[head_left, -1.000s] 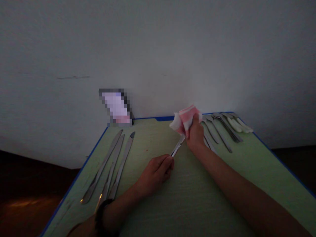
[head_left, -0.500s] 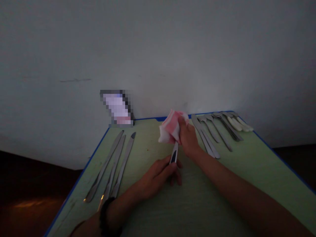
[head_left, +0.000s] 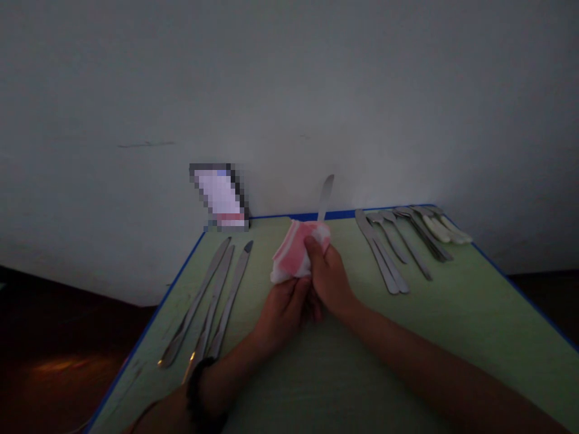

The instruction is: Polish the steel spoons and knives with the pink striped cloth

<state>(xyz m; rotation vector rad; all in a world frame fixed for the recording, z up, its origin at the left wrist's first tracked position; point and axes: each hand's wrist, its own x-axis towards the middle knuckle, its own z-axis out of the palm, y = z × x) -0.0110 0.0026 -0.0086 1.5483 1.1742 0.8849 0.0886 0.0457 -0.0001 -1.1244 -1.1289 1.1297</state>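
My right hand (head_left: 329, 277) is closed around a pink and white cloth (head_left: 293, 256) that wraps a table knife (head_left: 324, 198). The knife's blade sticks up out of the cloth, pointing away from me. Just below the cloth, my left hand (head_left: 283, 310) grips the knife's handle, which is hidden by fingers and cloth. Both hands touch each other over the middle of the green table (head_left: 452, 337).
Three knives (head_left: 212, 301) lie side by side on the table's left. At the back right lie several more pieces of cutlery (head_left: 402, 247), knives and spoons. A blurred-out object (head_left: 220, 196) leans on the white wall. The table has a blue edge; dark floor lies beyond.
My right hand with the cloth has slid down the knife toward my left hand. The knife has swung upright, and its bare blade now shows above the cloth.
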